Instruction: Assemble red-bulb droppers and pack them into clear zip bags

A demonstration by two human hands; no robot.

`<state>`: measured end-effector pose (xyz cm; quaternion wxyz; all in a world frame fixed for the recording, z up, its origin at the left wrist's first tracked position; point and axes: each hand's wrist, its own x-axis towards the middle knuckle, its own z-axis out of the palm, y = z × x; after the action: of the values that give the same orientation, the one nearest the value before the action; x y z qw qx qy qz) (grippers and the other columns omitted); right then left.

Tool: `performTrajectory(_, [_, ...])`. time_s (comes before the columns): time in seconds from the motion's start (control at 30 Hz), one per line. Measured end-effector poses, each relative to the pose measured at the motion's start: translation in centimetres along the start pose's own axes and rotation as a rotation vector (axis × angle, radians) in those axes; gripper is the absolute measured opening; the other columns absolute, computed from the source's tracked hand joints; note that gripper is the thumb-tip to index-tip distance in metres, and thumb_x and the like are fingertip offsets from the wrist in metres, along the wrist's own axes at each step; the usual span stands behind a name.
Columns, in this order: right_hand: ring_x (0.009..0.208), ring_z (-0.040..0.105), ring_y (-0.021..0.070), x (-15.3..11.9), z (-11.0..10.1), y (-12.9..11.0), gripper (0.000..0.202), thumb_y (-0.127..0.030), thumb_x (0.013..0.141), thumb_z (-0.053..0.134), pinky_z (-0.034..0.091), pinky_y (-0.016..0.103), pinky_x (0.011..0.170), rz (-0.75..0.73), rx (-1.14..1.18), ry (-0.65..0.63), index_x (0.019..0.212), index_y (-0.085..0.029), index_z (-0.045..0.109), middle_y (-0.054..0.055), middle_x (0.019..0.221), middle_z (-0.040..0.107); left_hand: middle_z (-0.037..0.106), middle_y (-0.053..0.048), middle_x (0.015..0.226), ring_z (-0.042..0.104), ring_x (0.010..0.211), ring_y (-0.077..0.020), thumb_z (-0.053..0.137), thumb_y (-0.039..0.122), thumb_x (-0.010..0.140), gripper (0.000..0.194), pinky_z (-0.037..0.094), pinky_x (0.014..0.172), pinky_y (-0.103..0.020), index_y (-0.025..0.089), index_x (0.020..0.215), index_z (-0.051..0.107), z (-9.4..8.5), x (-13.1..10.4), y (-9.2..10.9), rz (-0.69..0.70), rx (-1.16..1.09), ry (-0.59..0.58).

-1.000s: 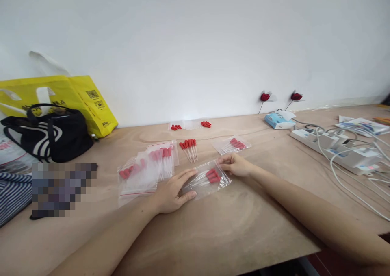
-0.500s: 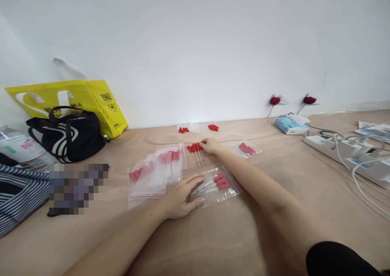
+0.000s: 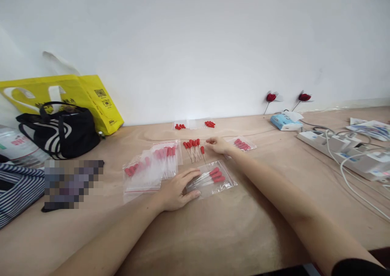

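Loose droppers (image 3: pixel 193 145) with red bulbs and thin clear stems lie in a rough row at the middle of the table. My right hand (image 3: pixel 217 144) is just right of them, fingers a little apart and nothing seen in them. The rightmost dropper (image 3: pixel 202 150) is close to its fingertips but not held. My left hand (image 3: pixel 179 190) rests on the left edge of a clear bag (image 3: pixel 230 183) with several droppers inside, its thumb and fingers spread. To its left, overlapping zip bags (image 3: pixel 143 182) of droppers lie in a pile.
Behind my right wrist lies another bag of droppers (image 3: pixel 243 144). By the wall are more red bulbs (image 3: pixel 210 124) in clear bags. A black bag (image 3: pixel 65 129) and yellow bag (image 3: pixel 100 105) stand left; a tissue pack (image 3: pixel 285 122) and corded power strip (image 3: pixel 329 148) sit right.
My right hand has let go of the droppers and drawn off to the right; one dropper now lies apart from the row. My left hand stays on the bag. The view has shifted slightly.
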<state>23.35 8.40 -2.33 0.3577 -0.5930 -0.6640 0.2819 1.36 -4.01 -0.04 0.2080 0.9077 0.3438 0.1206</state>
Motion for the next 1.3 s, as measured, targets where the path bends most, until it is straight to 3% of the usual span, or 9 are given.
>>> performTrajectory(0.17, [0.062, 0.056, 0.0125, -0.2, 1.9, -0.7, 0.015, -0.028, 0.057, 0.07, 0.042, 0.023, 0.065, -0.011, 0.037, -0.036, 0.064, -0.017, 0.063, 0.0, 0.064, 0.063, 0.038, -0.007, 0.133, 0.039, 0.119, -0.021, 0.046, 0.037, 0.083, 0.046, 0.032, 0.099, -0.037, 0.022, 0.125, 0.036, 0.1, 0.0, -0.2, 0.011, 0.006, -0.005])
performTrajectory(0.3, [0.053, 0.052, 0.0094, -0.5, 2.0, -1.3, 0.011, -0.022, 0.059, 0.065, 0.041, 0.021, 0.055, 0.048, 0.123, 0.04, 0.059, -0.015, 0.057, -0.001, 0.055, 0.059, 0.038, -0.006, 0.133, 0.039, 0.118, -0.0213, 0.046, 0.038, 0.083, 0.046, 0.033, 0.098, -0.037, 0.023, 0.125, 0.036, 0.0, -0.1, -0.2, 0.006, 0.0, -0.002])
performTrajectory(0.43, [0.05, 0.05, 0.0065, -2.0, -0.4, -0.8, 0.018, -0.031, 0.075, 0.047, 0.04, 0.019, 0.05, 0.082, 0.264, 0.236, 0.084, -0.016, 0.049, -0.001, 0.067, 0.059, 0.038, -0.006, 0.133, 0.04, 0.118, -0.0212, 0.046, 0.038, 0.083, 0.046, 0.033, 0.098, -0.036, 0.023, 0.126, 0.036, 0.0, -0.1, -0.2, -0.006, 0.005, -0.012])
performTrajectory(0.57, [0.049, 0.048, 0.0066, -5.5, -3.7, 1.1, 0.03, -0.041, 0.072, 0.047, 0.039, 0.018, 0.046, -0.003, 0.571, 0.587, 0.091, -0.021, 0.037, -0.006, 0.065, 0.052, 0.036, -0.006, 0.134, 0.039, 0.118, -0.0209, 0.045, 0.038, 0.083, 0.046, 0.033, 0.098, -0.036, 0.023, 0.126, 0.035, -0.1, 0.0, 0.0, -0.015, 0.026, -0.019])
performTrajectory(0.73, [0.046, 0.048, 0.0074, -9.2, -5.2, 3.1, 0.033, -0.044, 0.068, 0.053, 0.04, 0.019, 0.044, 0.05, 0.648, 0.645, 0.085, -0.022, 0.035, -0.007, 0.059, 0.049, 0.036, -0.005, 0.133, 0.04, 0.118, -0.0213, 0.043, 0.037, 0.084, 0.044, 0.033, 0.098, -0.037, 0.024, 0.125, 0.036, -0.2, 0.1, 0.4, -0.013, 0.029, -0.019])
performTrajectory(1.07, [0.048, 0.052, 0.0083, -9.2, -3.0, 2.2, 0.035, -0.045, 0.066, 0.057, 0.046, 0.022, 0.046, 0.127, 0.814, 0.525, 0.078, -0.024, 0.031, -0.007, 0.062, 0.051, 0.037, -0.006, 0.133, 0.039, 0.118, -0.0223, 0.045, 0.038, 0.083, 0.046, 0.033, 0.098, -0.037, 0.023, 0.126, 0.034, -0.2, 0.1, 0.5, -0.028, 0.031, -0.003])
performTrajectory(1.2, [0.055, 0.058, 0.0098, -10.1, -2.4, 1.3, 0.034, -0.041, 0.065, 0.061, 0.049, 0.024, 0.054, 0.133, 0.929, 0.372, 0.077, -0.023, 0.035, -0.004, 0.066, 0.056, 0.034, -0.006, 0.135, 0.036, 0.121, -0.0218, 0.044, 0.037, 0.083, 0.052, 0.031, 0.099, -0.038, 0.023, 0.13, 0.027, -0.2, 0.0, 0.3, -0.036, 0.033, -0.015])
performTrajectory(1.3, [0.049, 0.056, 0.0083, -10.7, -2.3, 0.6, 0.034, -0.04, 0.063, 0.064, 0.045, 0.021, 0.048, 0.146, 0.916, 0.197, 0.077, -0.021, 0.039, -0.005, 0.063, 0.058, 0.034, -0.006, 0.136, 0.035, 0.121, -0.0213, 0.044, 0.036, 0.083, 0.051, 0.03, 0.1, -0.038, 0.023, 0.13, 0.027, -0.2, 0.0, 0.2, -0.024, 0.023, -0.01])
